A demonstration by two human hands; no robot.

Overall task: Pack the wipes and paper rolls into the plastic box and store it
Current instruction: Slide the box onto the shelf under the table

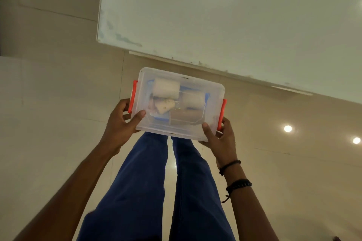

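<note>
I hold a clear plastic box (213, 92) with its lid on and orange-red latches at both short ends, in the air above my legs. My left hand (122, 123) grips its left end, thumb on the lid. My right hand (220, 136) grips its right end, thumb on the lid near the latch. Through the lid show two white paper rolls (166, 88) and a blue-edged wipes pack (159, 120), blurred by the plastic.
A white table (225, 15) fills the upper right; its edge runs diagonally just beyond the box. Beige glossy floor tiles (58, 103) lie all around, with ceiling-light reflections at the right. My blue trouser legs (145, 182) are below the box.
</note>
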